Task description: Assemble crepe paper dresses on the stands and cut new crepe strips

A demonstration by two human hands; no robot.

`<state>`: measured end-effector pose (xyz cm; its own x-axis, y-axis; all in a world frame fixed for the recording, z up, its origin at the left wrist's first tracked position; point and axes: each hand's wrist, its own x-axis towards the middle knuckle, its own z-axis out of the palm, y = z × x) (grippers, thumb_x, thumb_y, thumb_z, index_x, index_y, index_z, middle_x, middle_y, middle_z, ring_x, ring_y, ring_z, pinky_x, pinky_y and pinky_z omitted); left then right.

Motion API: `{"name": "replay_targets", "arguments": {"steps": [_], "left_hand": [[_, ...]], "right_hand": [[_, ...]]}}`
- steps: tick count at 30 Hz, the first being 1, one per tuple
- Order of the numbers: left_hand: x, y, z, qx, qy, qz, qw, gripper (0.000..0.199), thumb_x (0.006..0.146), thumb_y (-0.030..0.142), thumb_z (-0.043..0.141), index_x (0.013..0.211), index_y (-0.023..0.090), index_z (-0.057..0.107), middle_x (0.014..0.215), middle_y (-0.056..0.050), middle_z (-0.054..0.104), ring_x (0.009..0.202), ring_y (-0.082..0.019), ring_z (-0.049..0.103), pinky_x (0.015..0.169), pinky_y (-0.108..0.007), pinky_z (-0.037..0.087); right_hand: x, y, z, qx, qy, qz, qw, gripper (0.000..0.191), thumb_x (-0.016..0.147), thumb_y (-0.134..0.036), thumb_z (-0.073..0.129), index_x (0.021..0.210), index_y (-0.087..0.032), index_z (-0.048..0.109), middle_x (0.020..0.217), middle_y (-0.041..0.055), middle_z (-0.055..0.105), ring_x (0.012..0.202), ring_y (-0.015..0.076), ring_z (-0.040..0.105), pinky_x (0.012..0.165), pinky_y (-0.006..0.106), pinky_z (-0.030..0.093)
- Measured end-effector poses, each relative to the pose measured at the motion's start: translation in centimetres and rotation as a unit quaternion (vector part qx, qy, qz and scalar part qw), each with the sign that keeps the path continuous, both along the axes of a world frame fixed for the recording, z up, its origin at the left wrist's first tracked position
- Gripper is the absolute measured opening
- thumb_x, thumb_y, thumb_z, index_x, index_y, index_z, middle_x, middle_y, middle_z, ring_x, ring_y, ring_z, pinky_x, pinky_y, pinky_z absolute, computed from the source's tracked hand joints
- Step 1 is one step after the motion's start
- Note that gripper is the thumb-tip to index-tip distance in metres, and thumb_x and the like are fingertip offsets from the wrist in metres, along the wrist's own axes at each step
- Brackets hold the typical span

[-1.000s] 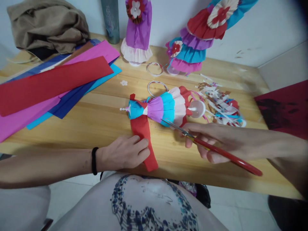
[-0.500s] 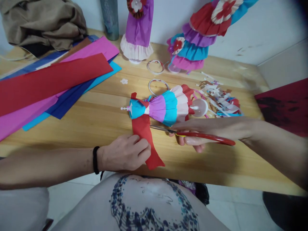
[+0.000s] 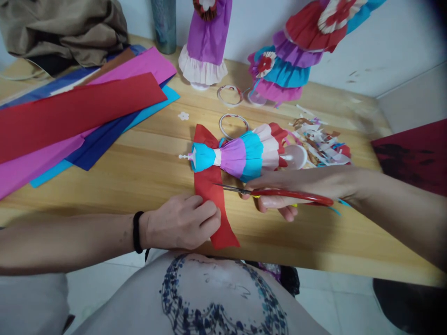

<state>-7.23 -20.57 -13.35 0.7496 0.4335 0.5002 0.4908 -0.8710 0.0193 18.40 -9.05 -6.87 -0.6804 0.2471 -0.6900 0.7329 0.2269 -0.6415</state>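
A small dress form (image 3: 233,157) in a tiered crepe-paper dress of blue, purple, pale pink and red lies on its side on the wooden table. Beneath its bodice runs a red crepe-paper strip (image 3: 208,182), which shows above and below it. My left hand (image 3: 185,221) is closed on the strip's lower part, with fingertips hidden. Red-handled scissors (image 3: 289,194) are in my right hand (image 3: 279,190). Their blades lie over the strip's right edge, just below the bodice; I cannot tell whether they are cutting.
Folded crepe-paper sheets (image 3: 84,111) lie at left, near a brown cloth (image 3: 66,32). Two dressed forms, one purple (image 3: 209,42) and one multicoloured (image 3: 289,70), stand at the back. Tape rolls (image 3: 233,126), a white paper flower (image 3: 183,116) and paper scraps (image 3: 319,139) lie around.
More of the red strip now shows above the bodice, where it was narrow and folded across before. The scissor blades have come further left over the strip. My left hand has barely moved.
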Motion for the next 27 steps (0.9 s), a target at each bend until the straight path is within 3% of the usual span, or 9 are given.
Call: {"name": "replay_targets", "arguments": {"steps": [7, 12, 16, 22, 25, 27], "left_hand": [[-0.1, -0.2, 0.2, -0.01, 0.001, 0.002, 1.0, 0.024, 0.09, 0.006, 0.042, 0.078, 0.016, 0.061, 0.078, -0.004, 0.067, 0.056, -0.016, 0.054, 0.047, -0.029, 0.044], [-0.3, -0.2, 0.1, -0.023, 0.003, -0.001, 1.0, 0.026, 0.091, 0.007, 0.04, 0.078, 0.015, 0.061, 0.078, -0.005, 0.067, 0.055, -0.016, 0.054, 0.045, -0.03, 0.043], [-0.4, -0.2, 0.0, -0.036, 0.001, -0.008, 0.999, 0.026, 0.091, 0.008, 0.039, 0.078, 0.016, 0.061, 0.078, -0.006, 0.066, 0.054, -0.016, 0.053, 0.045, -0.03, 0.043], [-0.4, -0.2, 0.1, -0.031, 0.002, -0.004, 0.999, 0.028, 0.091, 0.008, 0.039, 0.077, 0.015, 0.062, 0.077, -0.006, 0.067, 0.053, -0.016, 0.053, 0.046, -0.029, 0.043], [-0.4, -0.2, 0.2, -0.03, -0.001, -0.003, 1.0, 0.027, 0.09, 0.008, 0.04, 0.076, 0.015, 0.063, 0.075, -0.005, 0.067, 0.054, -0.016, 0.054, 0.046, -0.03, 0.042], [-0.3, -0.1, 0.1, -0.033, -0.005, -0.006, 0.999, 0.027, 0.089, 0.007, 0.041, 0.076, 0.015, 0.063, 0.073, -0.005, 0.066, 0.054, -0.017, 0.054, 0.046, -0.03, 0.042]], "right_hand": [[-1.9, 0.4, 0.9, -0.121, -0.097, -0.017, 0.988, 0.07, 0.081, -0.075, 0.051, 0.116, -0.014, 0.057, 0.101, 0.0095, 0.057, 0.07, 0.0143, 0.06, 0.063, 0.031, 0.054], [-2.3, 0.4, 0.7, -0.115, -0.093, -0.019, 0.989, 0.06, 0.083, -0.069, 0.054, 0.107, -0.015, 0.057, 0.095, 0.0073, 0.055, 0.078, 0.0156, 0.058, 0.061, 0.027, 0.056], [-2.5, 0.4, 0.5, -0.103, -0.101, -0.02, 0.989, 0.061, 0.08, -0.073, 0.054, 0.101, -0.016, 0.057, 0.089, 0.0065, 0.057, 0.073, 0.0152, 0.057, 0.059, 0.029, 0.057], [-2.5, 0.4, 0.2, -0.085, -0.081, -0.003, 0.993, 0.058, 0.083, -0.073, 0.051, 0.088, -0.015, 0.055, 0.079, 0.003, 0.056, 0.058, 0.0093, 0.052, 0.049, 0.022, 0.048], [-2.3, 0.3, 0.3, -0.061, -0.085, 0.015, 0.994, 0.06, 0.085, -0.072, 0.047, 0.096, -0.015, 0.061, 0.077, 0.0033, 0.058, 0.056, 0.0106, 0.053, 0.049, 0.024, 0.046], [-2.0, 0.2, 0.4, 0.024, -0.079, 0.03, 0.996, 0.061, 0.085, -0.072, 0.048, 0.108, -0.018, 0.066, 0.083, 0.0058, 0.064, 0.063, 0.0144, 0.058, 0.054, 0.027, 0.048]]}}
